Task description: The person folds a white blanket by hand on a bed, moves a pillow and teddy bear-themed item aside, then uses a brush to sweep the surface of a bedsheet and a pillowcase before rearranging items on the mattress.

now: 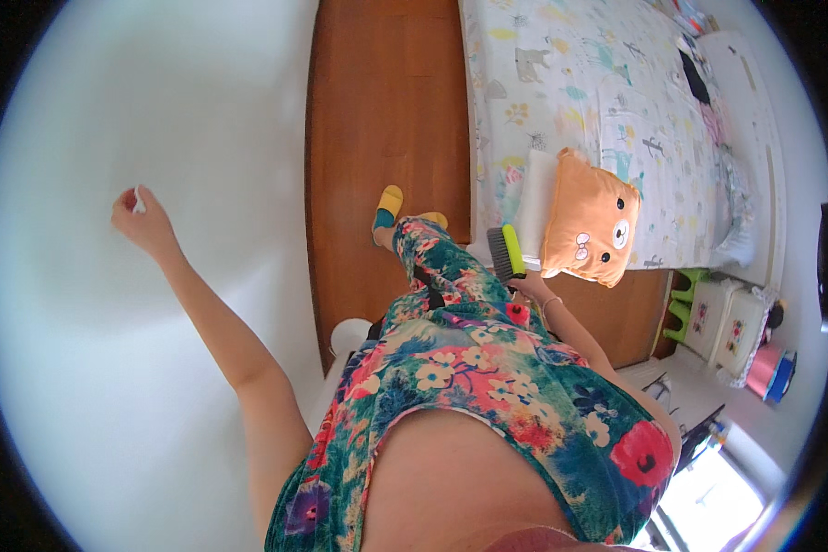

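Note:
Out to the left, my left hand (147, 225) is raised in front of the pale wall, its fingers curled round a small white object (139, 200). Most of that object is hidden in the grip, and its kind cannot be made out. Low beside my right hip, my right hand (530, 285) grips a brush (513, 250) with a bright green back and dark grey bristles. The bristles face left, toward my leg. Just right of the brush lies an orange bear-face pillow (587, 221) at the bed's near edge.
The bed (561, 83) has a white sheet with animal and plant prints. Brown wooden floor (386, 101) runs between wall (221, 110) and bed. My feet wear yellow slippers (391, 198). Green stools (681, 304) and white drawers (731, 327) stand at right. A round white object (348, 337) sits by the wall.

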A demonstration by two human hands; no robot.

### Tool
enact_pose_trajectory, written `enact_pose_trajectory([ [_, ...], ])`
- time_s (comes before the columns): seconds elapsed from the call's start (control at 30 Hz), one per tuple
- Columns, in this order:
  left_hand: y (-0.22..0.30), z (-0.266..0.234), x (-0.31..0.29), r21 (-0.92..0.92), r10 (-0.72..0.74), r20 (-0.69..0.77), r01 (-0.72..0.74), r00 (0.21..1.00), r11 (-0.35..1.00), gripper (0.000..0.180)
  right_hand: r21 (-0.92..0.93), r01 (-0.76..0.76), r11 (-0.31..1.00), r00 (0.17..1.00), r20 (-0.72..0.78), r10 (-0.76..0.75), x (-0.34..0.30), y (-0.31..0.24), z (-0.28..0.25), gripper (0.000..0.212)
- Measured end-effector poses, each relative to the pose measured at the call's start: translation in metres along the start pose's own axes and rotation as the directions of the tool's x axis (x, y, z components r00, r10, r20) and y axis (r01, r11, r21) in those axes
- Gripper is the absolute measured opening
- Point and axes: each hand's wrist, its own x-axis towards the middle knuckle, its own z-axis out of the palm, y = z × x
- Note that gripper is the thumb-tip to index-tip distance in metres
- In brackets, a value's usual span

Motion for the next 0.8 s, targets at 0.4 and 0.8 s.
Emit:
enact_pose_trajectory([
  [0.4, 0.027, 0.135, 0.142, 0.359, 0.315, -0.011, -0.291, 0.949, 0.887, 0.014, 0.129, -0.106, 0.986, 0.994, -0.023, 0.110, 0.003, -0.125, 0.031, 0.026],
  [0.8, 0.081, 0.147, 0.171, 0.121, 0.116, 0.053, -0.122, 0.992, 0.985, 0.020, 0.350, -0.082, 0.933, 0.973, -0.175, 0.151, -0.009, -0.181, 0.051, 0.040],
])
